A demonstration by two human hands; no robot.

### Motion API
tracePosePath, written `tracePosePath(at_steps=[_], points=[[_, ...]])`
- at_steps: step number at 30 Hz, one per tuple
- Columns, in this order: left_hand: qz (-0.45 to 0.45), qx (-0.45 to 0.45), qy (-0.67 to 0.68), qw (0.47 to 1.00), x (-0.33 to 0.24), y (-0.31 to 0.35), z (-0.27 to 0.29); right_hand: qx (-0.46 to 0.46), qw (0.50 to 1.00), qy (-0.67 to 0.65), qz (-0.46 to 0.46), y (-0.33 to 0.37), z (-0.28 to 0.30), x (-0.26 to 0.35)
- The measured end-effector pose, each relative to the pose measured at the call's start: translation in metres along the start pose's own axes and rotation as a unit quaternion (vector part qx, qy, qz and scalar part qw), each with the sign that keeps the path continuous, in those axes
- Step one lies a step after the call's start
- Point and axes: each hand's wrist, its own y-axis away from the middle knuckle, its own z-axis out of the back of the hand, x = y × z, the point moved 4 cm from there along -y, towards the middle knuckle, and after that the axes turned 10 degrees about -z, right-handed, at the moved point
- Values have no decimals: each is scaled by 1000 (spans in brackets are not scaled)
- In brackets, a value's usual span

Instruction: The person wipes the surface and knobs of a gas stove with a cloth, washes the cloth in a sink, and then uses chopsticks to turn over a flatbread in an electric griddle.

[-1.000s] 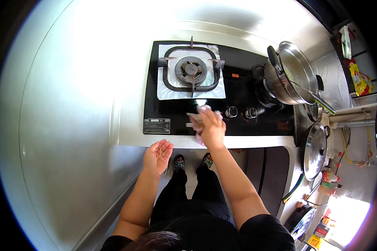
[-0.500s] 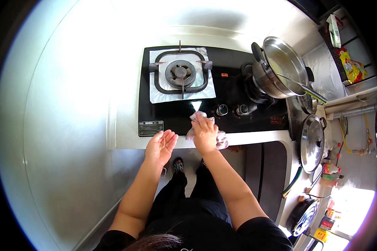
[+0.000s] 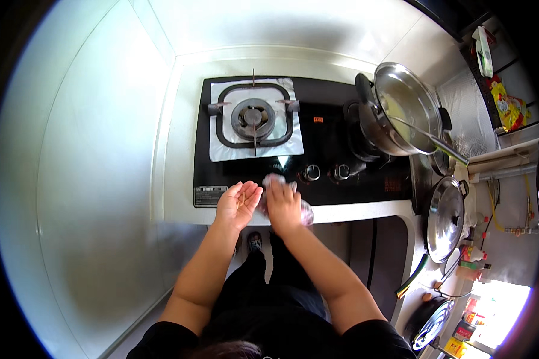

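My right hand point(image 3: 283, 207) presses on a crumpled pink-and-white cloth point(image 3: 306, 213), which spreads out under the fingers at the front edge of the black gas stove point(image 3: 245, 173). Just left of it, my left hand point(image 3: 236, 209) is turned palm up, slightly cupped, its fingers stretched out. In that palm lies a small thin tan strip point(image 3: 241, 200), too small to name. Beyond the hands is the left burner point(image 3: 253, 118), with a square black pan support over a foil sheet. Two control knobs point(image 3: 311, 173) sit right of the cloth.
A steel pot point(image 3: 371, 122) with a ladle point(image 3: 443, 148) in it stands on the right burner. Along the right counter are a lidded pan point(image 3: 444, 218) with a handle, bottles point(image 3: 474, 254) and another black pan point(image 3: 428, 323). A white wall point(image 3: 96, 179) closes off the left.
The cloth under my right hand has moved a little left, nearer my left hand. My left hand stays palm up with the tan strip. The whole view has shifted slightly.
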Motion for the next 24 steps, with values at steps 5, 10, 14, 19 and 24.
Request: tracePosePath(at_steps=[5, 10, 14, 19, 24], points=[[-4, 5, 21, 1000, -1, -18, -24, -32, 999, -29, 23, 10, 10, -5], [-26, -18, 28, 999, -4, -20, -25, 13, 1000, -9, -20, -37, -2, -5], [-14, -23, 35, 999, -9, -15, -3, -20, 1000, -14, 10, 24, -3, -2], [-5, -31, -7, 999, -5, -4, 16, 24, 999, -26, 29, 7, 7, 1], [-3, -16, -13, 1000, -3, -2, 10, 58, 998, -18, -12, -29, -6, 10]])
